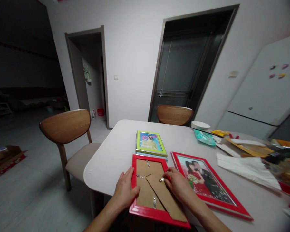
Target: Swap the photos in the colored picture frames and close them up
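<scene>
A red picture frame [145, 211] lies face down at the table's near edge, its brown backboard [142, 190] and slanted stand leg [168, 199] showing. Small metal clips sit along the backboard's sides. My left hand [125, 190] grips the left edge of this frame, thumb on top. At the right edge, the curled fingers of my right hand [177, 183] pinch at a metal clip [161, 179]. A larger red-framed photo [205, 180] lies face up to the right. Just beyond, a green-framed picture [151, 144] rests on another frame.
Toward the right of the white table [106, 161] are a white bowl [200, 125], a teal packet [205, 137], white paper [247, 169] and assorted clutter. Wooden chairs stand at the left [67, 125] and far side [175, 115]. A cardboard box [11, 158] is on the floor.
</scene>
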